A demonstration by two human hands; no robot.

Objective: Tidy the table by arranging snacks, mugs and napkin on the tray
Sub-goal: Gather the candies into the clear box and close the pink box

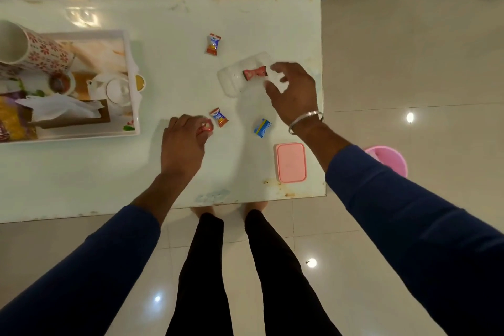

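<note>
My left hand (182,142) pinches a red-wrapped candy (206,128) on the pale table (177,19). My right hand (294,90) hovers with spread fingers over the edge of a clear plastic box (231,82), holding nothing. A pink-wrapped candy (255,73) lies in that box. Loose on the table are two orange-and-blue candies (213,44) (219,117) and a blue-and-yellow one (262,127). The white tray (133,84) at the left holds a floral mug (32,48), a white napkin (58,109) and a snack packet (12,123).
A pink lid (290,162) lies near the table's front right corner. The table's right edge runs just beyond my right hand, with tiled floor (409,68) and a pink bucket (392,158) past it. My legs stand at the front edge. A dark sofa lies behind the table.
</note>
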